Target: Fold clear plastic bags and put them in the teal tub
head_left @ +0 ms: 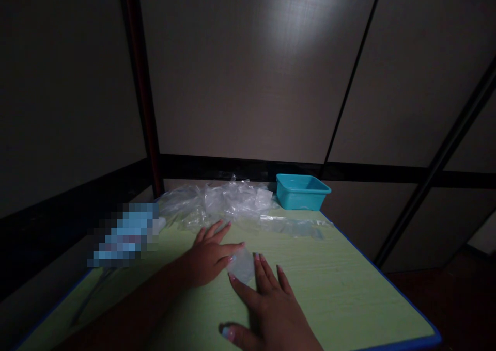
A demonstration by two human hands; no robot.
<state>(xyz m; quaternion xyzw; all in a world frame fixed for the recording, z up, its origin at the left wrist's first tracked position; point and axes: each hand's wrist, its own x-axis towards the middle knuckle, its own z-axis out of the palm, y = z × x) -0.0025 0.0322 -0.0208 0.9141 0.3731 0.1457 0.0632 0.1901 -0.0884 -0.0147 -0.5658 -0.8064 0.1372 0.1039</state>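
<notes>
"Head view, single frame: from my remote seat, which faults do I rank, left to right?"

"At left, the person's left hand (205, 260) lies palm down, fingers spread and closed on nothing, thumb and forefinger at the upper-left edge of a small translucent sheet (243, 267). If those tips drag, I judge the sheet could skid or curl, being thin and apparently light. Behind, a heap of crumpled clear plastic (232, 198) sits close to the same fingertips; a forward reach could snag it. At centre, the sheet lies flat on the tabletop (341, 278), between the hands. The right hand (273, 309) is likewise spread, gripping nothing, forefinger at the sheet's lower-left edge, middle finger by its right; uneven pressure could wrinkle it. Farther right, a clear strip (292, 226) could be overlooked, blending into the green."

"And the surface and room, same order?"

"Left: a pixelated bluish item (127, 235), identity unreadable, by the tabletop's edge; a reddish post (140, 67) behind. Centre: the tabletop's pale green, faintly grained face, edged in blue; beyond, a grey-brown panel (240, 82) with soft glare. Right: a turquoise tub (301, 200) at the far corner, then a dim reddish floor (461, 289). I find the light low, so film edges read poorly."
</notes>
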